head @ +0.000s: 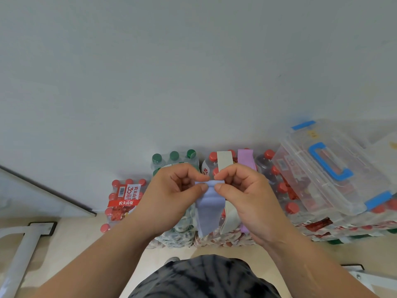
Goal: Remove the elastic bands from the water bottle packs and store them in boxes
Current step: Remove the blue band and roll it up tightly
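Elastic bands were gathered around the middle of the scene, on and in front of the water bottle packs lined along the far wall. At the left end of that row stood a low pack (pixel 123 201) of red-capped bottles with a red label, and just right of it a taller green-capped pack (pixel 174 157). In front of the green-capped pack the left hand (pixel 171 191) had its fingers curled, thumb and forefinger pinching the top edge of a pale blue band (pixel 209 211), which hung down slack between the two hands. The right hand (pixel 247 190) mirrored it, thumb and forefinger pinching the same top edge just beside the left thumb, the other fingers curled in. Behind the right hand a cream band (pixel 224 163) and a purple band (pixel 246 158) were wrapped side by side around a middle pack (pixel 212 157) of red-capped bottles. Further right a clear plastic box (pixel 328 168) with a blue handle and blue clips, its lid on, lay on top of more red-capped packs.
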